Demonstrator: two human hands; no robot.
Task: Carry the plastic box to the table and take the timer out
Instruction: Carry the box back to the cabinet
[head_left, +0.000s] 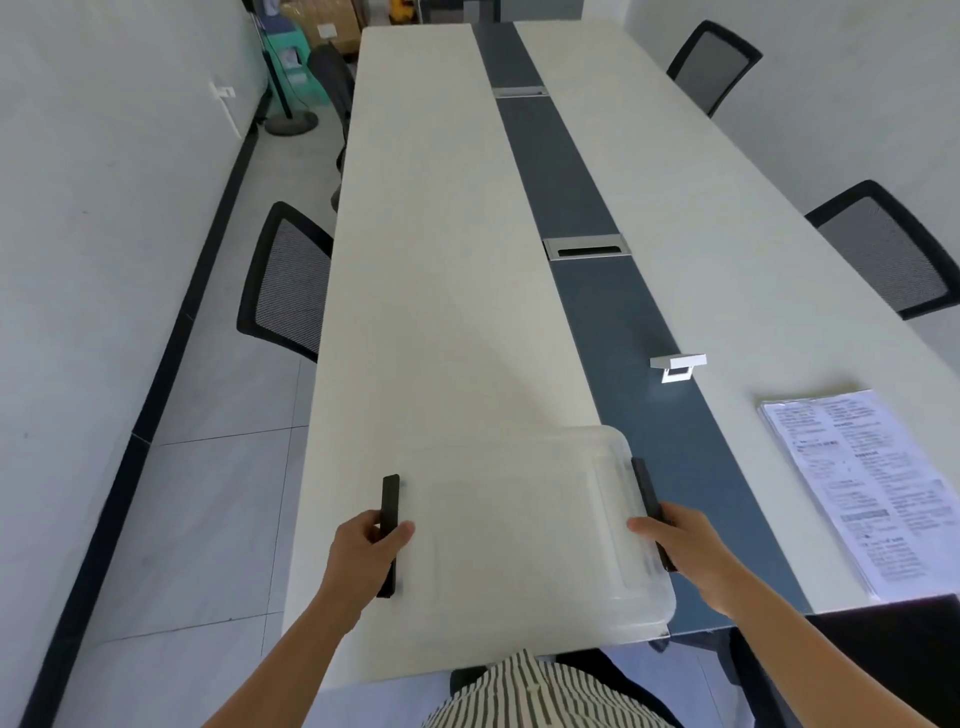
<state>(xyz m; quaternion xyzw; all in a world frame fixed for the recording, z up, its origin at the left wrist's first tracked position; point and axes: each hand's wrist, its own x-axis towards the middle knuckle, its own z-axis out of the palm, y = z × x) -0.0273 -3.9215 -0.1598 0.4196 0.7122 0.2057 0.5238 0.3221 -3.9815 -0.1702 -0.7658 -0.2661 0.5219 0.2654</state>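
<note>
While the plastic box (524, 530) sits at the near end of the bench (441, 260), partly over the dark centre strip, the head view shows both hands at its short ends. The left hand (363, 551) is closed around the black latch (389, 535) on the left side; the right hand (680, 545) is closed over the matching latch on the right. The box's long axis runs left to right between the two grips, lid on. The lid is milky, so I cannot tell where the timer lies inside. By my judgement carrying is finished, and the coming move turns on both latches swinging outward, away from the box, before the lid lifts.
</note>
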